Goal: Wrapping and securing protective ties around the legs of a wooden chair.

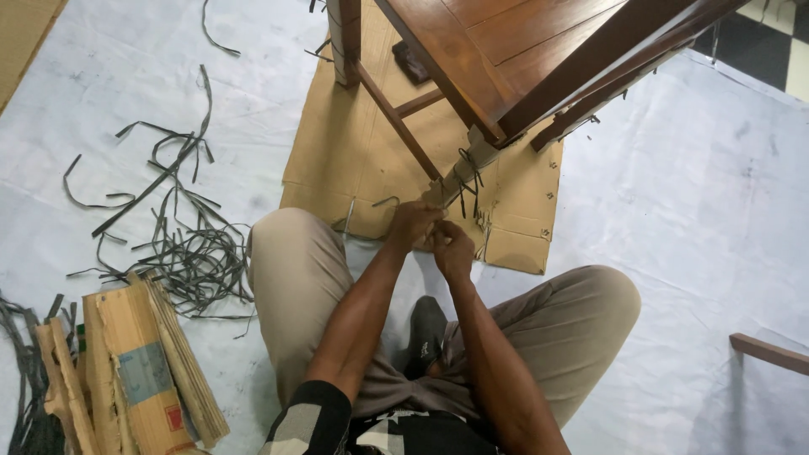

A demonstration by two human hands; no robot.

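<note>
Both hands meet at the cardboard-wrapped chair leg [466, 173]: left hand [413, 223] and right hand [452, 246] closed, seemingly pinching a dark strap [468, 187] tied there. A folded cardboard bundle [139, 371] with blue and red labels lies far left

Dark strap scraps [181, 244] lie loose on white floor sheet [691, 194] at left, w/ cardboard stack [139, 371] just below them, flat cardboard [354, 152] at centre, wood bar [771, 352] at right edge, checkered floor [771, 42] top right.
</note>
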